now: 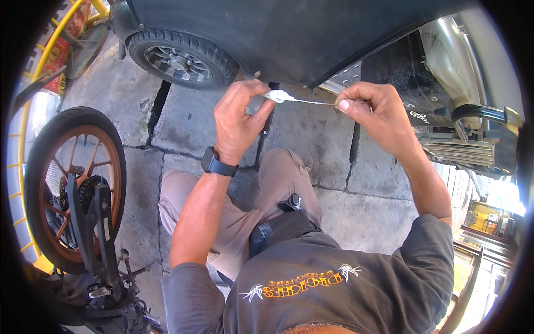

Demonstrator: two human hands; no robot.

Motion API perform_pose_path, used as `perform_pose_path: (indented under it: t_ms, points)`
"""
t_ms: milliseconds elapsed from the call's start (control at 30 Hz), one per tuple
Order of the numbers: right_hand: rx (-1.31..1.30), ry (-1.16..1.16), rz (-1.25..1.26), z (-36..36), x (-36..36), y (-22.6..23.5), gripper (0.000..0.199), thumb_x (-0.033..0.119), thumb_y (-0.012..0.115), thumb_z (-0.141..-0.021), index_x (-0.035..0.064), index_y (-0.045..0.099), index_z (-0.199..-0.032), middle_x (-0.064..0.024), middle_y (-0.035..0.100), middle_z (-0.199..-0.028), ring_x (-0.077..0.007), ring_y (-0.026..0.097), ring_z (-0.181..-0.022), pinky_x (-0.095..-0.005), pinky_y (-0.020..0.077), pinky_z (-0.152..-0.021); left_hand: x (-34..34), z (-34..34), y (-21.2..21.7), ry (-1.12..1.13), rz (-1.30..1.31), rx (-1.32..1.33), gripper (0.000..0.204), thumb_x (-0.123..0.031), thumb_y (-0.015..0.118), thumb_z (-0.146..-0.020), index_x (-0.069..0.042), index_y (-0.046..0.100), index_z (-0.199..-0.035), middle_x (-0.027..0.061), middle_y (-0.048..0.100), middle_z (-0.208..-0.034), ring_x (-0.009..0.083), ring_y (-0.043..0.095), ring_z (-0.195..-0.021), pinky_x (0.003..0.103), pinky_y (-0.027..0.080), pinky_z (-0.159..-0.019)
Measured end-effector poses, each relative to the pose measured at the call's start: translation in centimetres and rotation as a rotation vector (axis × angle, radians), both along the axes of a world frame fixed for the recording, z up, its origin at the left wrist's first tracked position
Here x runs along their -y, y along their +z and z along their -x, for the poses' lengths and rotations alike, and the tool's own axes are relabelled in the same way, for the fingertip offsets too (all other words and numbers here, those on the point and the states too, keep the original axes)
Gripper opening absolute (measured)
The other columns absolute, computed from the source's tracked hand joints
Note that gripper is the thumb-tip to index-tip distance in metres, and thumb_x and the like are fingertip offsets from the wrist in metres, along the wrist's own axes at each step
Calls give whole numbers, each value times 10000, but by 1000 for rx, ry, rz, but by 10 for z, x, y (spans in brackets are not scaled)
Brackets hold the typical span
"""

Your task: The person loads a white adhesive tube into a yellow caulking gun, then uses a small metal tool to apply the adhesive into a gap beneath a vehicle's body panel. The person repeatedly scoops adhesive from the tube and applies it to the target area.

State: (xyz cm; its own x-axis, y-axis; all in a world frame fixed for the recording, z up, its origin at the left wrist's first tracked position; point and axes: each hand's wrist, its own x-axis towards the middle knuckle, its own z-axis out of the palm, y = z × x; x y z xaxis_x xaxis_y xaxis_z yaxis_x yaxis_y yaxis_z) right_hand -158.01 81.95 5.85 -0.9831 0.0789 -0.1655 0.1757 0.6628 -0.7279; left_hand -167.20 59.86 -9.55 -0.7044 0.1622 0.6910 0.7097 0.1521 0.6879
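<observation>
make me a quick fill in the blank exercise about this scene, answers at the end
1. A thin straight piece runs from the right hand to a small lump coloured ____.
2. Above the left forearm, below the left hand, is a dark ____.
3. The motorcycle wheel stands toward the picture's ____ edge.

Missing words: white; watch; left

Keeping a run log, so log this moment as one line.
left hand: holding white lump; right hand: pinching slender piece; slender piece: between hands; watch: left wrist
</observation>
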Motion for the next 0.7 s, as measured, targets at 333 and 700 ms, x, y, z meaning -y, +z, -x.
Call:
perform_pose_path:
  t_ms: [333,700]
  points:
    - [-390,-50,-121,-31,12,-6,56,69,741,-879,29,749,-919,31,536,-730,-61,421,-642,-254,352,-586,1,-3,-2,-18,-81,81,281,43,839,-751,-49,691,-972,82,732,-1011,174,710,-936,300,578,-826]
    - [-484,-101,-166,-37,1,-17,47,75,732,-885,32,736,-905,7,482,-709,-94,403,-622,-275,362,-587,1,-5,-5,-59,-140,170,250,23,829,-813,-24,691,-1016,78,730,-1032,152,707,-964,298,607,-862]
